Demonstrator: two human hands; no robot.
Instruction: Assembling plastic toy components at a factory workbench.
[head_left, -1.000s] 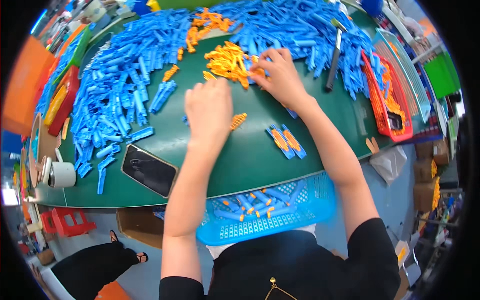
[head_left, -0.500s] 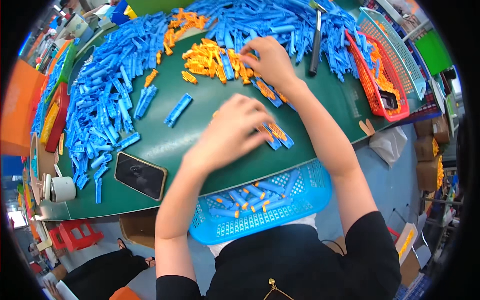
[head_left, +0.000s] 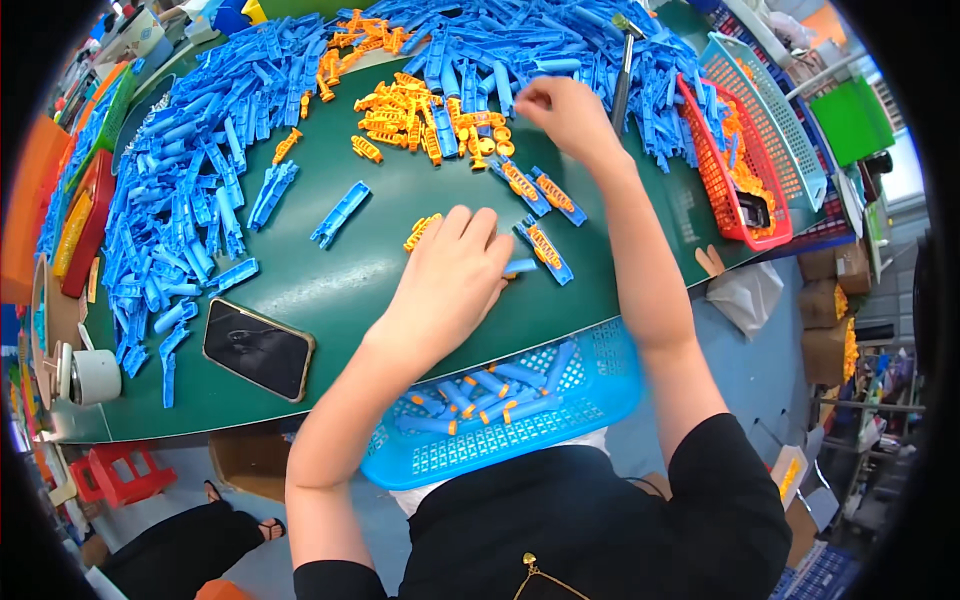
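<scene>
My left hand (head_left: 450, 290) is over the green table, fingers curled. A blue plastic shell (head_left: 520, 266) pokes out beside its fingertips, mostly hidden by the hand. Touching or just behind the knuckles lies an orange ribbed insert (head_left: 420, 232). My right hand (head_left: 575, 120) is farther off at the near edge of the blue pile, its fingers pinched together; what they hold, if anything, is hidden. Between the hands lie blue shells with orange inserts seated in them (head_left: 545, 250). Left of the right hand sits a heap of orange inserts (head_left: 400, 115).
A large pile of blue shells (head_left: 200, 160) curves along the left and back. A hammer (head_left: 622, 85) lies behind my right hand. A red basket (head_left: 735, 170) stands right, a phone (head_left: 258, 348) left. A blue basket (head_left: 500, 450) with blue tubes rests at my lap.
My left hand has come back towards me and closed near the filled shells, which now lie apart. My right hand has moved from the orange heap right to the blue pile.
</scene>
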